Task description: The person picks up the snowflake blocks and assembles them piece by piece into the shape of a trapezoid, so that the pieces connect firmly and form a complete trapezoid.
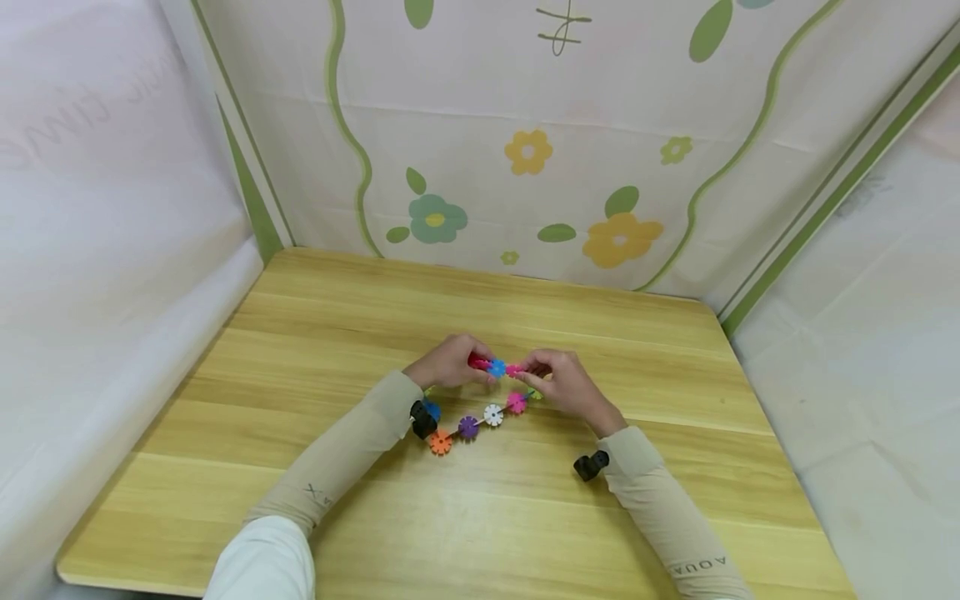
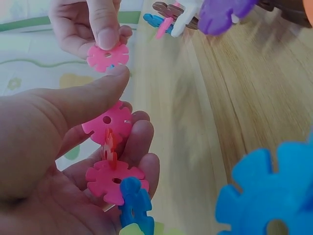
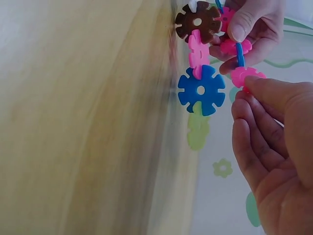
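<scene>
My left hand [image 1: 453,362] holds one stretch of a chain of slotted plastic snowflake discs. In the left wrist view, a pink disc [image 2: 117,183], a red disc [image 2: 110,149] and another pink disc [image 2: 108,122] lie along its fingers, under the thumb. Between the two hands is a blue disc [image 1: 497,368], seen edge-on in the right wrist view. Thumb and fingers of my right hand [image 1: 561,382] pinch a pink disc [image 3: 246,76], which meets that blue disc at its edge. The chain's other stretch runs nearer me, with orange [image 1: 441,442], purple [image 1: 468,427] and white discs [image 1: 492,415].
A brown disc [image 3: 198,22], a blue disc [image 3: 201,91] and a pale green disc [image 3: 197,133] hang linked beside my right hand. Beneath everything is a wooden table [image 1: 465,533]. Printed cloth [image 1: 465,150] walls the back and both sides.
</scene>
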The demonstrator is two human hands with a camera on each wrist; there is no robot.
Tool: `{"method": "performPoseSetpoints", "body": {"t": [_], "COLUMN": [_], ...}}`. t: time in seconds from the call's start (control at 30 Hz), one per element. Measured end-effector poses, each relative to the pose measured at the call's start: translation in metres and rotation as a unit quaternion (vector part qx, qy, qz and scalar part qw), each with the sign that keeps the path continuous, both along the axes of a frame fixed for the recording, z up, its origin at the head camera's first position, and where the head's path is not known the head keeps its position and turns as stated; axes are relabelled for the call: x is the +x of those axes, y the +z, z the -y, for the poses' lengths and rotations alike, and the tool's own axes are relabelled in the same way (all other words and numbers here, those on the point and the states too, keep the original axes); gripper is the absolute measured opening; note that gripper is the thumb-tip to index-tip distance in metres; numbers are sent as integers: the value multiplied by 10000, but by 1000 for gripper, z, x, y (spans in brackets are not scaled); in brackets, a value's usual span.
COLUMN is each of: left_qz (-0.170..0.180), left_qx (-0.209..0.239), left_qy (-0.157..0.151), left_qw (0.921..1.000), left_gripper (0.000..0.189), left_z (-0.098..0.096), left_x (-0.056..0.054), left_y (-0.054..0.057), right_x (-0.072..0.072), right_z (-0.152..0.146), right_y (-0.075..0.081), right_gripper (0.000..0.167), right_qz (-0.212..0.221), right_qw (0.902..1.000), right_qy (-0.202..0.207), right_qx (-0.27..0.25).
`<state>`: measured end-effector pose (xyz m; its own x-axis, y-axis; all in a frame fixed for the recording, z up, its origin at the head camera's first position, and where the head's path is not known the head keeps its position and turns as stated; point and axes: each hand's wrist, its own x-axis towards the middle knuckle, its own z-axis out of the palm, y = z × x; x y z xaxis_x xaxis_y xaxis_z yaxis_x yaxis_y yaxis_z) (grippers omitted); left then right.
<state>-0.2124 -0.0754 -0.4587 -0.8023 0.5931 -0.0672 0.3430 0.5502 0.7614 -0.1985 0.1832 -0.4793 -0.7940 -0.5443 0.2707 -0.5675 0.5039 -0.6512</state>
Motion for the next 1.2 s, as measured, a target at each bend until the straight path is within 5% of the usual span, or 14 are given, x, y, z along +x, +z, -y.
{"method": "performPoseSetpoints", "body": {"t": [0.43,0.7,0.8,0.97,1.2], "left_qz": [-674,-662,-638,-612,-474], "left_qx": [20,35,-22,-114,-336], "left_qy": [-227,-160,-141,-177,-17], "left_qw": [9975,9977,9979,9979,9983], "left_gripper": [14,13,14,14,12], "left_z": [-10,-13,-13,-15,-18], "left_x": [1,1,-1,-3,-1], "left_y": [2,6,5,4,3], "right_x": [2,0,-4,-9,-9], "right_z": [3,6,5,-12,-40], "right_y": [1,8,11,17,15], "right_gripper": [4,4,4,10,21], "right_qz": [-945,-1204,-978,12,1104], "right_qw": [9955,9927,9949,9984,9831], "right_qy": [51,117,166,-47,-613], "right_qx": [-20,-13,157,572,1326]}}
